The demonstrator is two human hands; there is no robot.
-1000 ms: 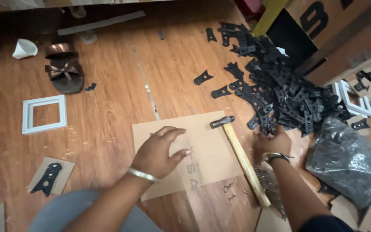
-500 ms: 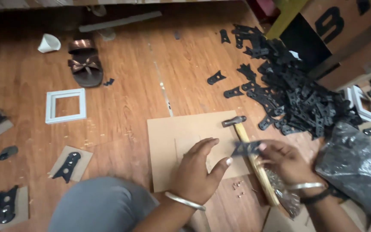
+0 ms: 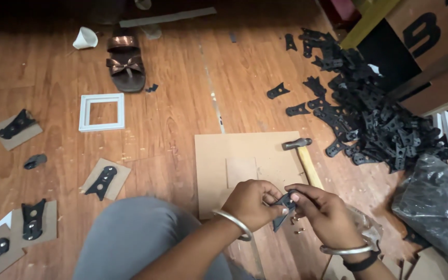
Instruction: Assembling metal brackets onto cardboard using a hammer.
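Both hands, left (image 3: 252,204) and right (image 3: 323,211), now lifted off the cardboard sheet (image 3: 245,161) and pinched together on one black bracket (image 3: 284,209), hammer (image 3: 303,156) lying idle alongside.

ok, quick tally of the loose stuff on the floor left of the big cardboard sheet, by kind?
White square frame: 1
Brown sandal: 1
White paper cup: 1
Small cardboard pieces with a black bracket on top: 4, maybe a 5th cut off at the bottom left edge
Loose black piece: 1
Total: 8 in clear view
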